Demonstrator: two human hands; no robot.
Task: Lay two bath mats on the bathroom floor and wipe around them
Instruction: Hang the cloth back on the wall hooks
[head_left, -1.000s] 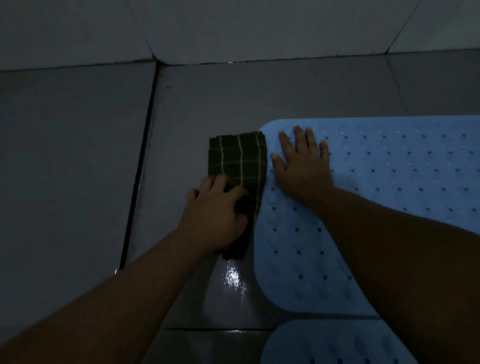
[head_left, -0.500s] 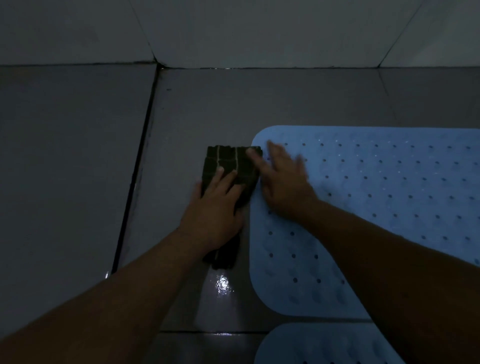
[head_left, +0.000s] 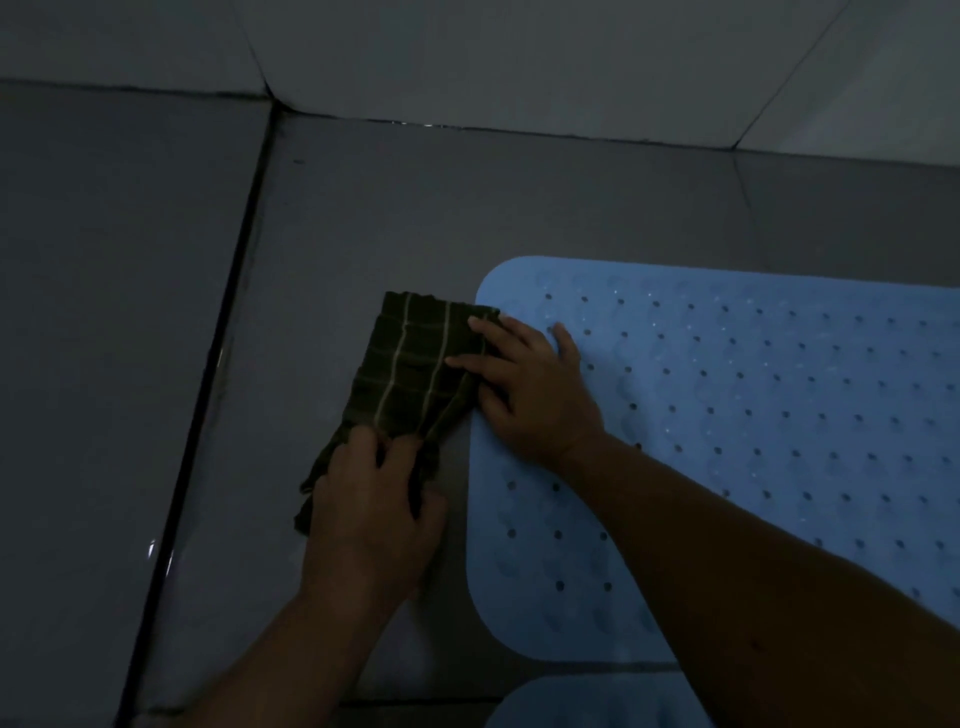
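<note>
A light blue perforated bath mat (head_left: 753, 405) lies flat on the grey tiled floor at the right. The rounded corner of a second blue mat (head_left: 587, 701) shows at the bottom edge. A dark green checked cloth (head_left: 410, 364) lies on the floor against the first mat's left edge. My left hand (head_left: 374, 514) grips the near, bunched end of the cloth. My right hand (head_left: 530, 384) rests on the mat's corner, its thumb and forefinger pinching the cloth's right edge.
The white tiled wall (head_left: 519, 57) meets the floor just beyond the mat. A dark grout line (head_left: 208, 384) runs down the floor to the left of the cloth. The floor tile (head_left: 156, 545) glistens near the bottom left.
My right hand has slid left from the mat's top onto the cloth's edge. My left hand has drawn back to the cloth's near end, bunching it. The view has shifted.
</note>
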